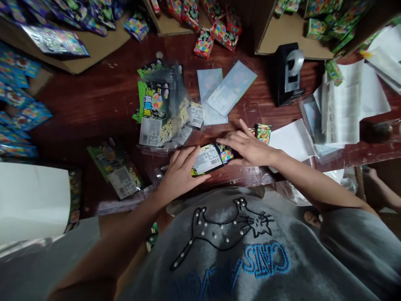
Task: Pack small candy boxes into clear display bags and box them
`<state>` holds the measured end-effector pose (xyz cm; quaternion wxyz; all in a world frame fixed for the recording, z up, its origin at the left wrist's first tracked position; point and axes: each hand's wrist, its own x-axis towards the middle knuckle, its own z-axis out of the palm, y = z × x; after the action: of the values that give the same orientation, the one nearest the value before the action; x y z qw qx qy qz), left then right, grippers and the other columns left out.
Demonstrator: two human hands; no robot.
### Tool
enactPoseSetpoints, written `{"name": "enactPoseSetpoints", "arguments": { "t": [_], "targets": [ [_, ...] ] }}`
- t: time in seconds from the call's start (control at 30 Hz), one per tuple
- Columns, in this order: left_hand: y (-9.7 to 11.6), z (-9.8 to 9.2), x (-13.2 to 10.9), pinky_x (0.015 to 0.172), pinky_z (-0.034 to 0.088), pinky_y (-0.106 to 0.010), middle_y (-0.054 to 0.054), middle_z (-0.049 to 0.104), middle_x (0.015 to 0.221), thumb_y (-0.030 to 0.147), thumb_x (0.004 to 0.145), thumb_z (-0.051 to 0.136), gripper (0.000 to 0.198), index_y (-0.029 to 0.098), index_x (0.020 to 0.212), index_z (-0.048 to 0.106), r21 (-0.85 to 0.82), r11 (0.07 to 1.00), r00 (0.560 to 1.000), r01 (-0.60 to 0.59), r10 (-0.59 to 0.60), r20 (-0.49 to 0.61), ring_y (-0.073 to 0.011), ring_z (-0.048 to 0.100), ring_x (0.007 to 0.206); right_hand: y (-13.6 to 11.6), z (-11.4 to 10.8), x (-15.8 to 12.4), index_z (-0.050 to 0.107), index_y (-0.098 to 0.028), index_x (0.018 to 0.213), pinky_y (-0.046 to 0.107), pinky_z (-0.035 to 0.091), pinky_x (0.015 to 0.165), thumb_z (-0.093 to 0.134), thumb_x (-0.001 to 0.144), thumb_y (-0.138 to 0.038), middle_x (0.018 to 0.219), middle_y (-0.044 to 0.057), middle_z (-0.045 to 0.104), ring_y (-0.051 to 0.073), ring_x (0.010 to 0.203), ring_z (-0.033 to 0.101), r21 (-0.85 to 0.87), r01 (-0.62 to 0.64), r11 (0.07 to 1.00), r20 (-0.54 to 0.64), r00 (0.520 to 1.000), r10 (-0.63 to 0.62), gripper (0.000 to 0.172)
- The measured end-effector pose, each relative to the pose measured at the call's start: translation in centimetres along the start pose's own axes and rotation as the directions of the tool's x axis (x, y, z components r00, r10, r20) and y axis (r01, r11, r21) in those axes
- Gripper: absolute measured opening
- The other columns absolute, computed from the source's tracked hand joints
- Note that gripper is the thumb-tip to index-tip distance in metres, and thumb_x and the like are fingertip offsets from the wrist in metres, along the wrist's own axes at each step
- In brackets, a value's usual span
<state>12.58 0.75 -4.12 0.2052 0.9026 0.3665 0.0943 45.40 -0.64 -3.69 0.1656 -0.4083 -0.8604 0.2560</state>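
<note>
Near the table's front edge lies a small black printed packet (208, 158) with a white label and barcode facing up. My left hand (183, 173) grips its left end, fingers along the far side and thumb along the near side. At its right end sits a small dark box with colourful print (226, 153), touching the packet. My right hand (250, 147) holds this box between fingers and thumb, the index finger raised away. Just beyond my right hand stands a green-and-red printed box (263, 133); a red one beside it is partly hidden by my fingers.
A pile of flat printed pouches (159, 104) lies beyond my left hand, with clear-backed pouches (230, 90) beside it. Another pouch (117, 169) is at left. A black tape dispenser (286, 75) and paper sheets (343, 102) are at right. Cartons of small boxes (203, 42) line the back.
</note>
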Motion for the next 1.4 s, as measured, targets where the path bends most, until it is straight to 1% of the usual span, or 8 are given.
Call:
{"name": "enactPoseSetpoints", "arguments": {
  "t": [0.2, 0.37, 0.5, 0.6, 0.77, 0.97, 1.23, 1.4],
  "targets": [
    [0.6, 0.2, 0.2, 0.121, 0.044, -0.056, -0.019, 0.06, 0.152, 0.05, 0.089, 0.083, 0.091, 0.02, 0.164, 0.041, -0.021, 0.999, 1.0, 0.029, -0.029, 0.006, -0.0393, 0.057, 0.137, 0.2, 0.9, -0.4, 0.042, -0.02, 0.166, 0.075, 0.009, 0.135, 0.07, 0.097, -0.064, 0.156, 0.019, 0.063, 0.036, 0.144, 0.061, -0.001, -0.009, 1.0, -0.007, 1.0, 0.009, 0.087],
    [0.7, 0.8, 0.2, 0.12, 0.044, -0.056, -0.02, 0.059, 0.152, 0.051, 0.09, 0.081, 0.091, 0.02, 0.165, 0.039, -0.004, 1.0, 1.0, 0.014, -0.014, -0.012, -0.0393, 0.058, 0.136, -0.8, 1.5, -0.1, 0.021, -0.015, 0.174, 0.068, 0.011, 0.138, 0.065, 0.099, -0.068, 0.161, 0.023, 0.058, 0.034, 0.149, 0.059, 0.043, 0.071, 0.997, 0.004, 0.997, -0.071, 0.102],
    [0.7, 0.7, 0.3, 0.118, 0.046, -0.055, -0.02, 0.059, 0.151, 0.05, 0.092, 0.08, 0.091, 0.022, 0.167, 0.035, 0.023, 1.0, 0.999, -0.003, 0.004, -0.036, -0.0395, 0.058, 0.136, -0.7, -1.2, -2.8, 0.011, -0.02, 0.177, 0.078, 0.0, 0.133, 0.056, 0.09, -0.088, 0.179, 0.024, 0.029, 0.044, 0.165, 0.032, -0.152, -0.16, 0.975, -0.111, 0.983, 0.144, 0.119],
    [1.2, 0.7, 0.9, 0.118, 0.047, -0.055, -0.019, 0.06, 0.15, 0.05, 0.093, 0.079, 0.088, 0.024, 0.166, 0.036, 0.029, 1.0, 0.998, 0.003, -0.001, -0.056, -0.0395, 0.058, 0.135, 0.3, -2.1, -5.3, 0.016, -0.016, 0.176, 0.085, 0.007, 0.128, 0.052, 0.085, -0.095, 0.18, 0.028, 0.019, 0.053, 0.166, 0.021, -0.264, -0.336, 0.904, -0.181, 0.938, 0.296, 0.126],
    [1.7, 1.0, 2.3, 0.117, 0.048, -0.055, -0.02, 0.061, 0.147, 0.052, 0.09, 0.081, 0.091, 0.02, 0.165, 0.039, 0.035, 0.998, 0.998, -0.047, 0.049, -0.04, -0.0403, 0.059, 0.134, 1.8, 0.0, -5.3, 0.039, -0.007, 0.168, 0.077, 0.023, 0.13, 0.044, 0.105, -0.073, 0.167, 0.029, 0.046, 0.047, 0.154, 0.043, -0.307, -0.183, 0.934, -0.05, 0.983, 0.176, 0.091],
    [0.7, 1.0, 2.3, 0.12, 0.046, -0.051, -0.017, 0.062, 0.149, 0.049, 0.087, 0.086, 0.093, 0.021, 0.164, 0.041, -0.034, 0.997, 0.996, -0.067, 0.065, -0.056, -0.0369, 0.06, 0.136, 1.8, 0.2, -3.7, 0.043, -0.009, 0.166, 0.078, 0.029, 0.128, 0.052, 0.105, -0.067, 0.163, 0.028, 0.05, 0.044, 0.151, 0.043, -0.195, 0.074, 0.978, 0.018, 0.997, -0.072, 0.085],
    [0.4, 0.8, 2.2, 0.116, 0.048, -0.051, -0.019, 0.063, 0.145, 0.045, 0.087, 0.085, 0.09, 0.019, 0.163, 0.043, -0.018, 0.997, 0.994, -0.082, 0.08, -0.079, -0.0374, 0.061, 0.131, 2.8, 2.2, -1.4, 0.045, -0.015, 0.165, 0.077, 0.027, 0.129, 0.058, 0.104, -0.064, 0.164, 0.024, 0.051, 0.041, 0.154, 0.044, -0.168, 0.11, 0.98, 0.002, 0.994, -0.112, 0.08],
    [-0.2, 0.3, 2.6, 0.118, 0.046, -0.052, -0.018, 0.062, 0.147, 0.046, 0.085, 0.087, 0.091, 0.02, 0.162, 0.044, -0.011, 0.997, 0.997, -0.074, 0.074, 0.001, -0.0386, 0.06, 0.132, 3.5, 2.1, -0.6, 0.045, -0.015, 0.165, 0.075, 0.025, 0.131, 0.064, 0.103, -0.059, 0.164, 0.024, 0.052, 0.041, 0.155, 0.042, -0.161, 0.143, 0.977, 0.016, 0.99, -0.142, 0.078]
  ]
}}
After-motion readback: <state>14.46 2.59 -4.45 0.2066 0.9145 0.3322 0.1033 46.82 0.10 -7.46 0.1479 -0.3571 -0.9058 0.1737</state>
